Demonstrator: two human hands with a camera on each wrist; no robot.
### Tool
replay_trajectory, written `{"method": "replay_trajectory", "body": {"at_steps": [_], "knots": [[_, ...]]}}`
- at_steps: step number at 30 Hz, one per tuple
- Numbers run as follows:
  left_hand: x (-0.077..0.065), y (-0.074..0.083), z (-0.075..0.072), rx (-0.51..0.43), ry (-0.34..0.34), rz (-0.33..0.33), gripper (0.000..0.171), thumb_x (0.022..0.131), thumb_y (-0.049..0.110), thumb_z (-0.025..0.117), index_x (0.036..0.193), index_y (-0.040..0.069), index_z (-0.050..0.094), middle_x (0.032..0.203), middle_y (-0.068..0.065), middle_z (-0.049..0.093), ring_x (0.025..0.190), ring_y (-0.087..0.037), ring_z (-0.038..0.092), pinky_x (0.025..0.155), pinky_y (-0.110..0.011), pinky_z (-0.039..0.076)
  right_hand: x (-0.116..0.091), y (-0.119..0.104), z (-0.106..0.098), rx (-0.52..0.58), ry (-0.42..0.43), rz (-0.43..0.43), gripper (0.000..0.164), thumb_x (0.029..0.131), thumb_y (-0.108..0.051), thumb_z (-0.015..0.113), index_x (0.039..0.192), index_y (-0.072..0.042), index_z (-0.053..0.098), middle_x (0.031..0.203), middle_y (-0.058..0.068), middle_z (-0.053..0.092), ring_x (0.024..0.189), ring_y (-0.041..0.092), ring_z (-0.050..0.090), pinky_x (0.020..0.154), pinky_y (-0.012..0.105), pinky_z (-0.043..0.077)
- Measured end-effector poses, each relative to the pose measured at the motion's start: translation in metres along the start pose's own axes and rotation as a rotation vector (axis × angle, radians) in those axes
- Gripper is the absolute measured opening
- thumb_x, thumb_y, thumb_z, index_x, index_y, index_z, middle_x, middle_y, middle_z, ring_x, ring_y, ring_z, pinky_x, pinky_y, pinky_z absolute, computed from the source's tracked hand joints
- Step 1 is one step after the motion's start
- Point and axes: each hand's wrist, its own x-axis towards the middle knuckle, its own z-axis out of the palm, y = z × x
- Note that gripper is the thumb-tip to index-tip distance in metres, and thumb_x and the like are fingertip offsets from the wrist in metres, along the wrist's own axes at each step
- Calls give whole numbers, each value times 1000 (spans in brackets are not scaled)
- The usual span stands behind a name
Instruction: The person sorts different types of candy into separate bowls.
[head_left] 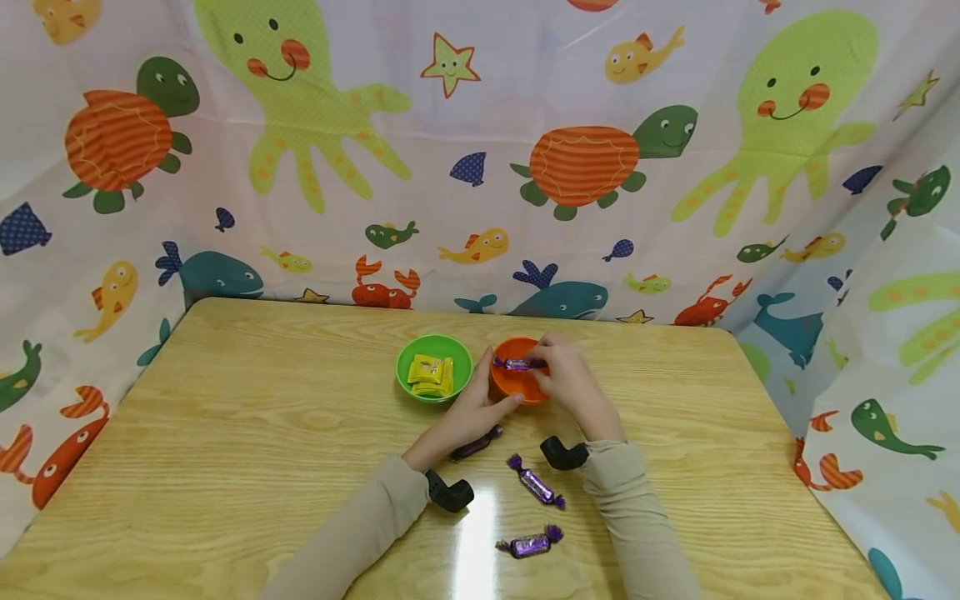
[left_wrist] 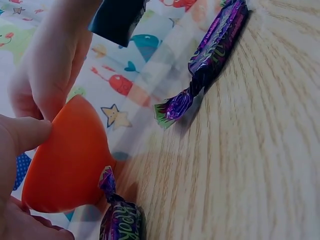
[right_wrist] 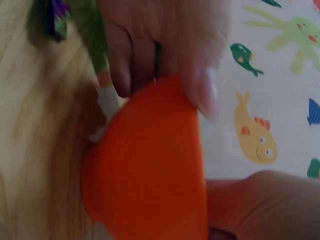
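Note:
My left hand (head_left: 471, 410) grips the side of an orange bowl (head_left: 512, 387), thumb along its rim and fingers around its wall. Over the bowl's opening, my right hand (head_left: 576, 385) pinches a candy in a shiny purple wrapper (head_left: 516, 364). From the left wrist, the orange bowl (left_wrist: 70, 160) shows from outside, with the right hand reaching past its rim. The right wrist view has the bowl (right_wrist: 150, 165) hiding the candy. Just left of it stands a green bowl (head_left: 402, 379) with several yellow-wrapped sweets (head_left: 429, 371) inside.
Purple candies lie on the wooden table (head_left: 247, 417): one beside my left wrist (head_left: 478, 442), one between the forearms (head_left: 537, 486), another nearer me (head_left: 531, 545). Each wrist carries a black camera. A printed curtain (head_left: 420, 133) hangs behind the table's far edge.

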Motion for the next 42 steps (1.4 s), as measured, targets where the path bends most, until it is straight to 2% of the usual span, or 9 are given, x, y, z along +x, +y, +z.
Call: {"method": "replay_trajectory", "body": {"at_steps": [7,15,22,25,28,35,39,42], "knots": [[-11,30,-6,-21,-27,19,88,100,15,60,153,-10,-6,160,-29,0,149,-38,6,119,-48,11,4,-14,12,-153,27,89,12,79,9,75,89,2,76,89,14,61,86,30,58,84,42,54],[-12,30,-7,-30,-27,34,87,100,13,59,153,-10,-6,160,-29,1,149,-37,6,120,-49,10,4,-17,19,-204,4,157,12,78,12,71,81,2,76,91,15,60,92,31,57,86,44,55],[-13,32,-5,-34,-27,51,83,100,9,58,153,-12,-3,159,-33,5,148,-42,9,118,-54,11,2,-17,19,-182,27,174,18,77,12,72,92,2,74,96,17,64,96,34,60,86,46,55],[-13,32,-5,-24,-26,39,84,100,11,58,153,-11,-3,159,-32,5,148,-41,9,119,-53,11,2,-18,19,-182,31,174,18,78,11,72,93,1,74,97,17,65,97,35,60,87,47,54],[-10,28,-4,-19,-19,28,85,100,11,59,153,-11,-4,159,-32,4,148,-40,8,119,-53,11,2,-19,18,-179,28,174,18,78,12,69,90,0,76,94,16,64,97,34,60,88,47,54],[2,-4,3,-6,3,38,86,100,13,59,156,-4,-4,162,-24,4,149,-34,8,119,-51,10,2,-20,19,-179,33,170,19,78,14,68,86,0,78,91,16,64,94,34,60,86,47,54],[3,-9,3,-5,7,40,87,100,16,60,156,-4,-3,163,-23,5,150,-32,9,119,-50,12,1,-20,16,-148,40,151,20,76,15,70,88,1,77,92,16,66,92,34,61,85,46,55],[3,-10,3,1,7,29,88,100,19,61,156,-4,-3,163,-22,4,150,-32,8,120,-50,11,0,-22,11,-95,49,138,18,78,11,73,93,1,76,96,16,68,93,34,62,86,46,55]]}}
